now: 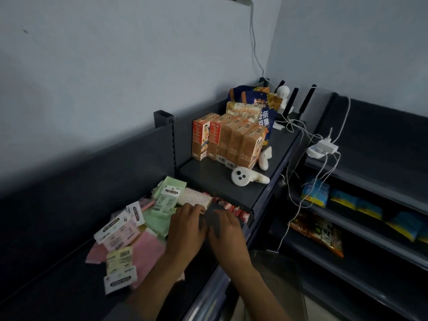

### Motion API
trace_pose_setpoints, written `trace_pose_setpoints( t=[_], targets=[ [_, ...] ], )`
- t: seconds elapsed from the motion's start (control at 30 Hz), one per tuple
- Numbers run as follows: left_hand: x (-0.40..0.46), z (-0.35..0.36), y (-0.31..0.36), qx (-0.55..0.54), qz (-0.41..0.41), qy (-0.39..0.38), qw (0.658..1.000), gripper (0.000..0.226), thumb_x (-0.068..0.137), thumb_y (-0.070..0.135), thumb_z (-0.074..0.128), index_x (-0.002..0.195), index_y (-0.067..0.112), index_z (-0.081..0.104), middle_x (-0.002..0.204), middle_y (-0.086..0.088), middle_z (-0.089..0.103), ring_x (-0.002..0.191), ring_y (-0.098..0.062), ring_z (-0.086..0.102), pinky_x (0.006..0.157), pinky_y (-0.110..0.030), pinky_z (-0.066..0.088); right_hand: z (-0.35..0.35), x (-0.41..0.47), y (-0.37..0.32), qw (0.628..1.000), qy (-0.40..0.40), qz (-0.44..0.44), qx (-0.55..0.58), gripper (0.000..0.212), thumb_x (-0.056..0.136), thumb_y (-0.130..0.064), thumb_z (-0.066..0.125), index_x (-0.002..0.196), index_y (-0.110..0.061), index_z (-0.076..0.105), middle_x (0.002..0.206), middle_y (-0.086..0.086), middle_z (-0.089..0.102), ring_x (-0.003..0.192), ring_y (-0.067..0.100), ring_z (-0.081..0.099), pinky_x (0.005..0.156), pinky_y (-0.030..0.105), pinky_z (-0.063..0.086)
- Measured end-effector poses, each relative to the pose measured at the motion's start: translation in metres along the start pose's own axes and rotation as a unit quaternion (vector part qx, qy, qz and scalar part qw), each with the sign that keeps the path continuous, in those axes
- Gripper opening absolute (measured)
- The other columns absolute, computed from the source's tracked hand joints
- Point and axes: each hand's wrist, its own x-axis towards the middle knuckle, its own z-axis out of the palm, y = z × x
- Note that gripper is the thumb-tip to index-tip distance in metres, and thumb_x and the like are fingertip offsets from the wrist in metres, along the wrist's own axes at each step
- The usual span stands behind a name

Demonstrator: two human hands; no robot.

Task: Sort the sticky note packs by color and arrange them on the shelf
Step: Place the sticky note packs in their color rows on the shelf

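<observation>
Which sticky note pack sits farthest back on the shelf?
The green pack propped up at the rear of the pile, label facing the camera. The pink packs and yellow pack lie nearer the front.

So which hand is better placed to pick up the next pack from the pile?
Probably the left hand: it lies at the edge of the sticky note pile, beside green packs. The right hand rests over bare shelf, farther away.

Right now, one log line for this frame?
stage: sorting | left hand: on green packs | right hand: on shelf, empty | pink packs, yellow packs: unsorted pile
</observation>
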Motion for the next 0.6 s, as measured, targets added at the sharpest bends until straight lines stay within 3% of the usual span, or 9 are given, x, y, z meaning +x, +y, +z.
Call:
trace_pose_setpoints(
  t=[0.17, 0.37, 0.5, 0.6],
  targets=[
    [0.021, -0.004, -0.018, -0.017, -0.028, -0.019, 0.999, 0.021, 0.088, 0.02, 0.065, 0.107, 0.024, 0.06, 0.099, 0.004, 0.057, 0.091, -0.017, 0.055, 0.077, -0.033, 0.048, 0.013, 0.041, 0.001, 0.998, -0.05, -0.031, 0.031, 0.04, 0.09, -0.016, 0.062, 0.129, -0.01, 0.058, 0.129, 0.01, 0.054, 0.119, 0.026, 0.053, 0.101, 0.039, 0.048],
    [0.045, -0.005, -0.024, -0.01, -0.07, -0.011, 0.997, 0.018, 0.091, 0.024, 0.059, 0.108, 0.029, 0.059, 0.099, 0.011, 0.054, 0.086, -0.01, 0.054, 0.071, -0.028, 0.046, 0.029, 0.086, 0.012, 0.986, -0.146, -0.075, 0.009, 0.054, 0.094, -0.025, 0.06, 0.144, -0.01, 0.047, 0.147, 0.015, 0.039, 0.135, 0.031, 0.039, 0.115, 0.039, 0.035],
    [0.063, 0.004, -0.018, 0.009, -0.113, 0.001, 0.994, 0.008, 0.094, 0.031, 0.054, 0.101, 0.03, 0.058, 0.094, 0.012, 0.056, 0.086, -0.007, 0.053, 0.074, -0.033, 0.049, 0.043, 0.106, 0.023, 0.975, -0.184, -0.123, -0.019, 0.055, 0.092, -0.029, 0.058, 0.144, -0.018, 0.044, 0.15, 0.015, 0.035, 0.132, 0.034, 0.043, 0.106, 0.043, 0.045],
    [0.073, 0.013, -0.011, 0.017, -0.116, 0.017, 0.993, 0.006, 0.094, 0.029, 0.055, 0.095, 0.028, 0.061, 0.091, 0.011, 0.061, 0.086, -0.007, 0.054, 0.076, -0.032, 0.05, 0.046, 0.113, 0.029, 0.965, -0.197, -0.164, -0.051, 0.059, 0.086, -0.024, 0.062, 0.142, -0.017, 0.048, 0.142, 0.016, 0.049, 0.124, 0.033, 0.052, 0.103, 0.043, 0.047]
  ],
)
